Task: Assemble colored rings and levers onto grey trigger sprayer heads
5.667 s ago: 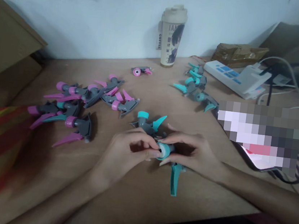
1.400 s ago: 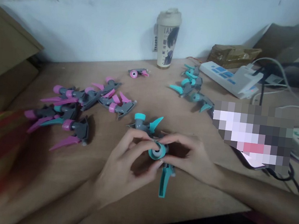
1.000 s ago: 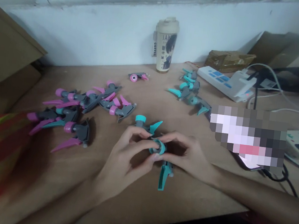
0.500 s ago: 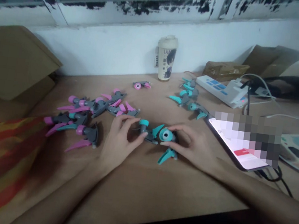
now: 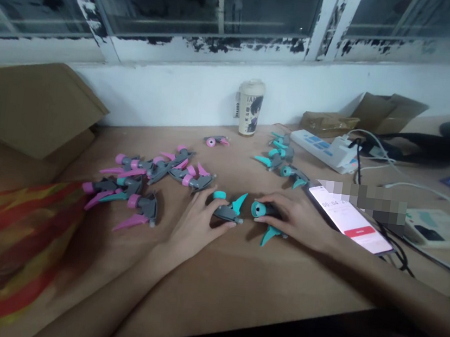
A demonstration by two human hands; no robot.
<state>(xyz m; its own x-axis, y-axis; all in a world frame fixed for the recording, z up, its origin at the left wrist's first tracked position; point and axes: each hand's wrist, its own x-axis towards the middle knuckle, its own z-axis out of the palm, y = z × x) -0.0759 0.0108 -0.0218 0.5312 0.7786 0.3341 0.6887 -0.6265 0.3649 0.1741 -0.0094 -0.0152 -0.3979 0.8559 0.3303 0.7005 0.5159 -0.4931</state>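
Note:
In the head view, my left hand (image 5: 198,221) is closed around a grey trigger sprayer head with a teal trigger (image 5: 226,211), its thumb and fingers on the grey body. To its right, my right hand (image 5: 298,218) pinches a second teal-and-grey sprayer head (image 5: 258,210), whose round teal collar faces me and whose trigger points down toward the table. A small gap separates the two sprayers. Left of my hands lies a loose pile of pink-and-grey sprayer heads (image 5: 144,208), with a teal one among them. Several teal-and-grey sprayer heads (image 5: 293,174) lie beyond my right hand.
A lone pink sprayer head (image 5: 217,141) lies near a lidded cup (image 5: 250,109) by the wall. At right are a lit phone (image 5: 350,219), a power strip (image 5: 321,150) and cables. Cardboard (image 5: 31,106) and a red-yellow striped bag (image 5: 6,240) occupy the left side.
My hands have moved apart, and the right one has carried its sprayer head away from the left one. The left sprayer has turned, its trigger now pointing up. The camera view has tilted upward.

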